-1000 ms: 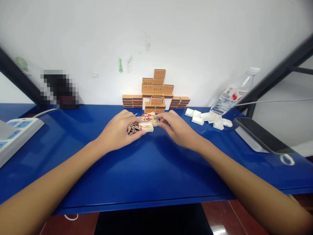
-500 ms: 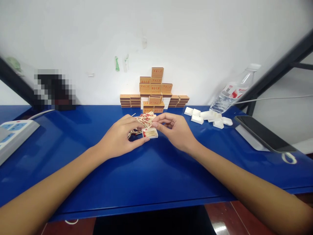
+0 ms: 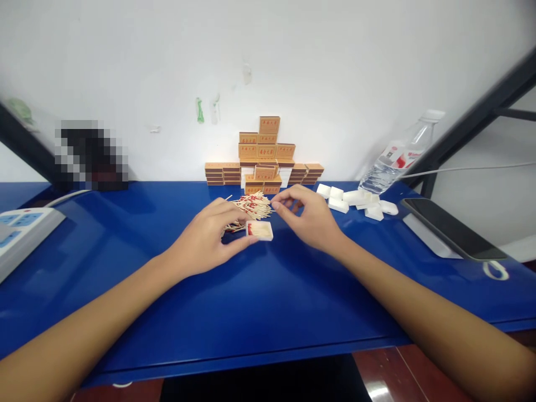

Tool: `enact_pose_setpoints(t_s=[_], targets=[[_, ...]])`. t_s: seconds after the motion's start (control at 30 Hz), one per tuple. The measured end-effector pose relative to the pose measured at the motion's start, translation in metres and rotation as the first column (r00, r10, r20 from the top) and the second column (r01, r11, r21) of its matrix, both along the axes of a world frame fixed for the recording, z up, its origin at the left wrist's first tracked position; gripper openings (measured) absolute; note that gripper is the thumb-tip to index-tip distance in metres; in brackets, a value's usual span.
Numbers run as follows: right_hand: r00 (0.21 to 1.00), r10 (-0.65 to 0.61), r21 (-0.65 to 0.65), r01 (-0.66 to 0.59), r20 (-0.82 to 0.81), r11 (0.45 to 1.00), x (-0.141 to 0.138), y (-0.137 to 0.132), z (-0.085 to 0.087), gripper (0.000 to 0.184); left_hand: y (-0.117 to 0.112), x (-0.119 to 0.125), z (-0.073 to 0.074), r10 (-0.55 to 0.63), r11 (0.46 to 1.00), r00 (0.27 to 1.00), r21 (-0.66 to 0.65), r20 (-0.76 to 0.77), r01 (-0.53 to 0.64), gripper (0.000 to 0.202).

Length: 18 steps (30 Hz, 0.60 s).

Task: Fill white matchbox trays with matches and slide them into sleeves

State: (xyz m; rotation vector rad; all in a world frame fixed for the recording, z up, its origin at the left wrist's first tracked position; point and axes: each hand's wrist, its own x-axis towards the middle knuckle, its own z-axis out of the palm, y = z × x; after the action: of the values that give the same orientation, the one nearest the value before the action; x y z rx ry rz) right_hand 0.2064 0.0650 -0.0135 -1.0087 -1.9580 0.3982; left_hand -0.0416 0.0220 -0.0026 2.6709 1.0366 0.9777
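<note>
My left hand (image 3: 209,237) holds a small white matchbox tray (image 3: 268,237) at its left end, thumb along the near side and fingers behind. Matches (image 3: 256,229) with red heads lie inside the tray, their heads toward my left hand. Just behind it is a loose pile of matches (image 3: 253,204), partly hidden by my left fingers. At the pile's right edge, the thumb and index fingertip of my right hand (image 3: 307,215) are pinched at the end of a match; the other fingers are curled.
Orange matchboxes (image 3: 267,151) are stacked against the wall behind the pile. White empty trays (image 3: 338,205) lie to the right, by a leaning plastic bottle (image 3: 397,153) and a phone (image 3: 452,226). A power strip (image 3: 31,234) sits at the left edge of the blue table (image 3: 259,312).
My right hand has moved from over the tray to the right edge of the match pile. The tray has shifted slightly right, and its matches show more fully.
</note>
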Motion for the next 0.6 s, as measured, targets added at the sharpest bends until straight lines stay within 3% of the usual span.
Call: enact_pose_setpoints(t_s=[0.07,0.17,0.43,0.6], targets=[[0.993,-0.024,0.056,0.017,0.119,0.998,0.006,0.008,-0.003,0.006,-0.005,0.005,-0.003,-0.070,0.992,0.997,-0.109,-0.030,0.066,0.025],[0.965,0.017,0.033,-0.027,0.260,0.999,0.010,0.017,-0.012,0.005,-0.010,0.010,-0.008,-0.111,0.974,0.990,-0.208,-0.083,0.091,0.026],[0.951,0.047,0.023,-0.056,0.304,0.998,-0.006,0.025,-0.024,0.014,-0.012,0.006,-0.003,-0.069,0.996,0.973,-0.067,-0.221,0.056,0.024],[0.947,0.080,0.043,-0.099,0.312,0.994,-0.009,0.028,-0.026,0.012,-0.011,0.007,-0.008,-0.072,0.993,0.966,-0.104,-0.247,0.048,0.027]])
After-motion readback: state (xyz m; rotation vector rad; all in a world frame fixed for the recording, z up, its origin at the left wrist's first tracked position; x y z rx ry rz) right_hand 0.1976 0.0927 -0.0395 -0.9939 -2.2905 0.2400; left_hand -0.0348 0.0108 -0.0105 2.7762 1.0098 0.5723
